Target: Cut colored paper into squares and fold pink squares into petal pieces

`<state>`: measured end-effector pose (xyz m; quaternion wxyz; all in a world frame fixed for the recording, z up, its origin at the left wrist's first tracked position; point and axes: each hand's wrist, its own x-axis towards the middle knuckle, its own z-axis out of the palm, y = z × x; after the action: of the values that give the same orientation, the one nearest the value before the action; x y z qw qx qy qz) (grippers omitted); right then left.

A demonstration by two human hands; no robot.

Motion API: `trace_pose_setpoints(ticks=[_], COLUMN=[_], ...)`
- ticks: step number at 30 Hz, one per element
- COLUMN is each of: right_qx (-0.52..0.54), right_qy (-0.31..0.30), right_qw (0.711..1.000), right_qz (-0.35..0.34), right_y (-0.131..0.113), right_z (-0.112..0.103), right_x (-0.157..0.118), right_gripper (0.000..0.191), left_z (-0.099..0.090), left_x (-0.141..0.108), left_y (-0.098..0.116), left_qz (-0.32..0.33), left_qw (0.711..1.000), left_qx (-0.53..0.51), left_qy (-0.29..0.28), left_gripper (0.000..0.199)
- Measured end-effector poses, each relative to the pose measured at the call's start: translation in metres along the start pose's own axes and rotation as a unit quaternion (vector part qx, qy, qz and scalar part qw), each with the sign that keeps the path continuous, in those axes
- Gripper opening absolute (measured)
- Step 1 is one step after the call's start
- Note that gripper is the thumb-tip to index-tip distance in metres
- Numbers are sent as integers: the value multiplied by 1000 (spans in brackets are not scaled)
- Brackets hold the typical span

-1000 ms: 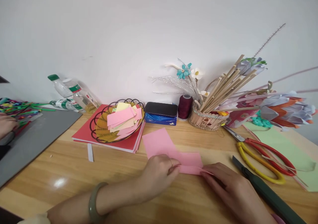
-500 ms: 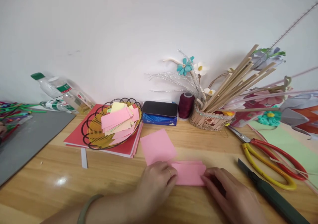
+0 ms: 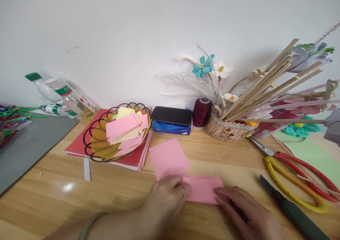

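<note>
A folded piece of pink paper (image 3: 203, 190) lies on the wooden table, its fold along the edge nearest me. My left hand (image 3: 168, 194), wearing a ring, grips its left end with curled fingers. At the right end, my right hand (image 3: 239, 204) pinches the paper, fingertips on top and thumb by the near edge. Just beyond my left hand is a flat square of pink paper (image 3: 170, 156), its near corner hidden behind that hand.
A woven basket (image 3: 99, 146) of paper pieces stands on red paper (image 3: 77, 142). Right of my hands lie a utility knife (image 3: 294, 211) and large scissors (image 3: 281, 178). Behind are a phone (image 3: 172, 116) on a blue packet, a thread spool (image 3: 201, 114) and a stick-filled basket (image 3: 230, 130).
My right fingertips have moved from the paper's right edge onto its top, a little inward. My left hand keeps its grip. The camera view has shifted slightly.
</note>
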<state>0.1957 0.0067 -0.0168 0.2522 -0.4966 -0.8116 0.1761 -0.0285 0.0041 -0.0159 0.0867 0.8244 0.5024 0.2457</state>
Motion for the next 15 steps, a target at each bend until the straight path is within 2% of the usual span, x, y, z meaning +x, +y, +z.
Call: trace_pose_setpoints(ticks=[4, 8, 15], right_qx=[23, -1, -41], right_qy=[-2, -15, -29], right_qw=[1000, 1000, 999], right_qz=[13, 11, -12], right_y=[0, 1, 3], right_z=[-2, -1, 3], right_x=[3, 2, -2], right_gripper=[22, 23, 23], left_z=[-2, -4, -6], left_x=[0, 0, 3], left_y=[0, -1, -4], left_qz=[-5, -12, -30], left_qw=[1000, 998, 997], left_qx=[-30, -54, -55], left_qy=[1, 4, -39], left_gripper=[28, 30, 29])
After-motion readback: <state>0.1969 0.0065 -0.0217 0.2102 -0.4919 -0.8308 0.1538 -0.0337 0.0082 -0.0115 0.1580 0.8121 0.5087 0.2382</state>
